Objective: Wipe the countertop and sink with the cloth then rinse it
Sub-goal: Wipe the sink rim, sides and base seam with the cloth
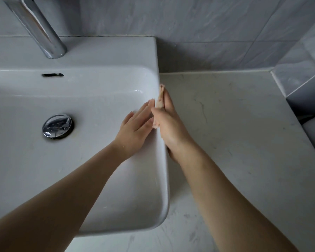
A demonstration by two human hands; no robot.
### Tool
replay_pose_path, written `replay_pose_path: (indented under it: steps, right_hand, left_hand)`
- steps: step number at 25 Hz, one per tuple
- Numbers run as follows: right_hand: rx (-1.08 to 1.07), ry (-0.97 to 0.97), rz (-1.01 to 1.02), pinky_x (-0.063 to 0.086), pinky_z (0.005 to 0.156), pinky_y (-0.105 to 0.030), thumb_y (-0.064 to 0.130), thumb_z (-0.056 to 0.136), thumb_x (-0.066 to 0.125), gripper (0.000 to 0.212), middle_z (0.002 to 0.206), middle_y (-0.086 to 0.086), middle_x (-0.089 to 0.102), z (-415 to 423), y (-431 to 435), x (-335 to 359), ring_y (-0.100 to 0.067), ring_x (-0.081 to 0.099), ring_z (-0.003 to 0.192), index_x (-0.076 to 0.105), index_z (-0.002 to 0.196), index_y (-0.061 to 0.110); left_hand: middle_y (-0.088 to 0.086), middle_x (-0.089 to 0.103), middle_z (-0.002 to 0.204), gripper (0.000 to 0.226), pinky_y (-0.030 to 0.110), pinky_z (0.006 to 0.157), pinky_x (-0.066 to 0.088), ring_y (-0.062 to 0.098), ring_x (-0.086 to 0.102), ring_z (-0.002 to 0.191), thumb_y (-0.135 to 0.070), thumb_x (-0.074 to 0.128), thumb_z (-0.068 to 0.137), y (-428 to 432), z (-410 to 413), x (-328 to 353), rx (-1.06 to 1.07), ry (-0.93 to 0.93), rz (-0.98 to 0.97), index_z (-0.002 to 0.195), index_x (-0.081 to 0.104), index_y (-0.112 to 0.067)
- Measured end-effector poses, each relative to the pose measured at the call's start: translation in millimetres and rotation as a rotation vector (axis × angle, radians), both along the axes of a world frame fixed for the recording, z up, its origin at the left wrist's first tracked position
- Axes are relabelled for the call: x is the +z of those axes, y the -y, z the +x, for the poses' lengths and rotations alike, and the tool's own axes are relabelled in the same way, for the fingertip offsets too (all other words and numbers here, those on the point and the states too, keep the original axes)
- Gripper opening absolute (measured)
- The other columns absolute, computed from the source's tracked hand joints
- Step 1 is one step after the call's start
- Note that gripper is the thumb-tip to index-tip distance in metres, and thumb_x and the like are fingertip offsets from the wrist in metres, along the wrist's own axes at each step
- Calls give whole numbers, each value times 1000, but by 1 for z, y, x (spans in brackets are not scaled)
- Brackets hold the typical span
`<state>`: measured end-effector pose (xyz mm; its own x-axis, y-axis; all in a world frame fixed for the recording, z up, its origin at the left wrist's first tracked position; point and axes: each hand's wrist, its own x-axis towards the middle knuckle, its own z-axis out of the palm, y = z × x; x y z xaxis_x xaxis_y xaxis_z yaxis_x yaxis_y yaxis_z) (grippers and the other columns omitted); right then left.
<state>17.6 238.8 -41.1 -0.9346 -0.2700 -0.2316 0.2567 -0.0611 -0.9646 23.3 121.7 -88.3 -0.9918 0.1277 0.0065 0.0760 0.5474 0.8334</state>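
Left hand (pixel 135 128) inside sink (pixel 105 57); cloth (pixel 159 101) in right hand (pixel 171 130)

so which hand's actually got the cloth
The right hand holds the cloth against the outer right side of the sink. The left hand rests flat on the rim, fingers straight, holding nothing.

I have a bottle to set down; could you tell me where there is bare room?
Countertop bare between sink and tiled wall; ledge right of faucet bare too. Crowded at the sink's right rim: left hand, right hand, cloth.
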Motion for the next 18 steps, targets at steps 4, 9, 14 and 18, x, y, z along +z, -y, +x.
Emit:
replay_pose_path:
  steps: [4,9,14,18]
  right_hand:
    - [-46,-36,149,45,83,-19,7,98,33,57,136,8,46,-36,10,9,-16,56,108,16,149,26]
    - [-13,-103,170,41,73,-10,3,94,32,59,121,6,55,-62,13,8,-6,54,89,22,149,22]
    - [-88,-83,158,41,80,-12,12,99,37,53,110,7,62,38,-4,4,-10,58,91,26,147,31]
    - [-48,-60,91,38,98,-20,10,97,37,54,106,9,59,-6,3,5,-7,53,103,25,148,25]
  left_hand:
    - [-13,36,147,53,46,114,20,10,32,136,-38,32,90,-3,3,8,31,20,85,142,36,-29]
    - [-18,26,150,48,29,116,6,-8,20,132,-32,29,97,-8,9,17,55,111,-23,145,25,-30]
    - [-15,21,152,76,39,118,2,3,17,140,-55,16,77,-7,10,18,-8,128,-83,147,22,-26]
    - [-25,30,145,57,41,117,8,-6,22,135,-45,21,85,-15,16,29,32,219,61,142,25,-42]
